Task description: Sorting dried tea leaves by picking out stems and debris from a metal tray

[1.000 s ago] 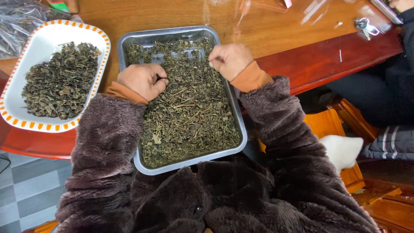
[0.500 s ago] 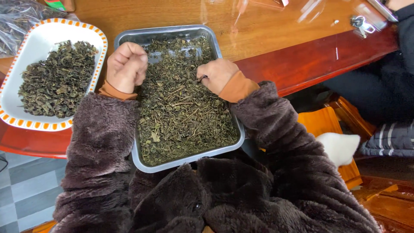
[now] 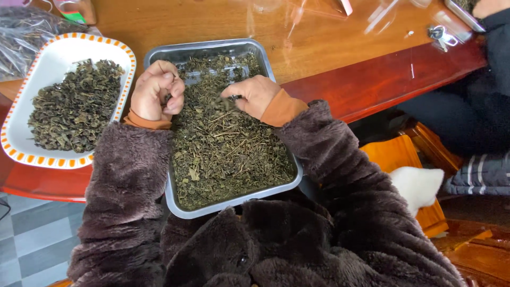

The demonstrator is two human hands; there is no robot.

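A grey metal tray [image 3: 281,87] lies in front of me on the wooden table, filled with dried green leaves and thin stems [image 3: 228,154]. My left hand [image 3: 156,93] hovers over the tray's left edge, fingers curled around a small clump of leaves. My right hand [image 3: 254,95] rests over the middle of the tray, thumb and finger pinching a dark leaf piece. Both arms wear fuzzy brown sleeves with orange cuffs.
A white dish with an orange dotted rim [image 3: 64,48] holds more dried leaves at the left. A clear plastic bag [image 3: 24,32] lies at the far left. Keys [image 3: 441,34] rest at the far right, near another person's dark sleeve [image 3: 496,48]. An orange stool [image 3: 404,159] stands below.
Both hands moved over the leaves: the left one drifted right from the tray's left edge, the right one shifted left toward the centre and now pinches a leaf.
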